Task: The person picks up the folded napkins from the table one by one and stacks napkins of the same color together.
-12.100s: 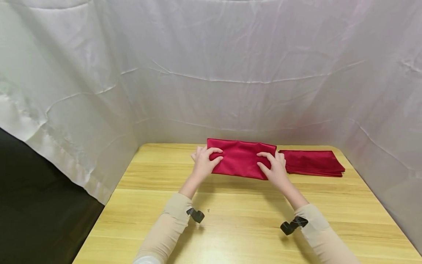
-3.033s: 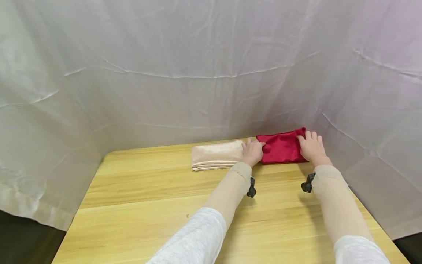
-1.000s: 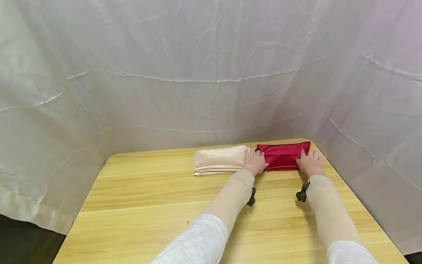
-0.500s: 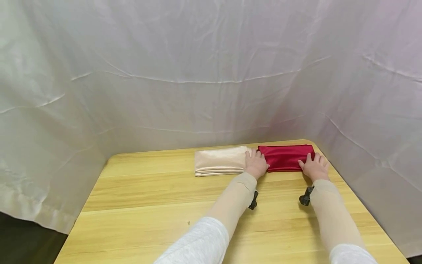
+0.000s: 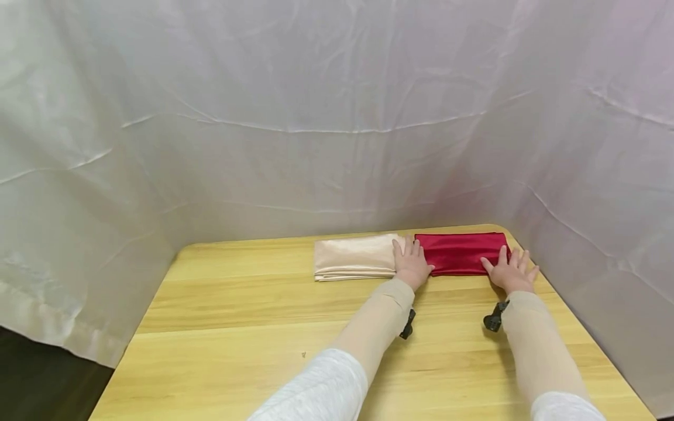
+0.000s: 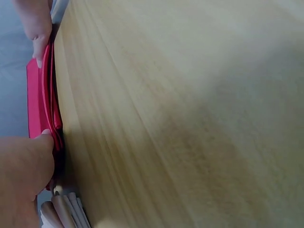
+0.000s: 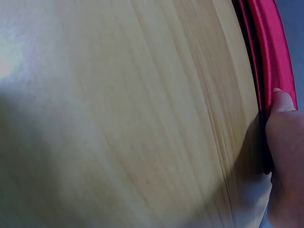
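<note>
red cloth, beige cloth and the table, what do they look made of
Red cloth: seems a satin-like fabric, glossy, with sheen along its stacked folded edges in the wrist views.
Beige cloth: likely the same kind of smooth fabric, with a soft shine.
Table: pale wood or wood-look laminate, showing grain lines and a smooth, slightly reflective surface.

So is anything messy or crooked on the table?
Nothing stands out. The red cloth stack lies flat and square at the table's far edge, right beside the beige cloth stack. The left hand and right hand rest flat at its two ends. No spills or damage show.
</note>
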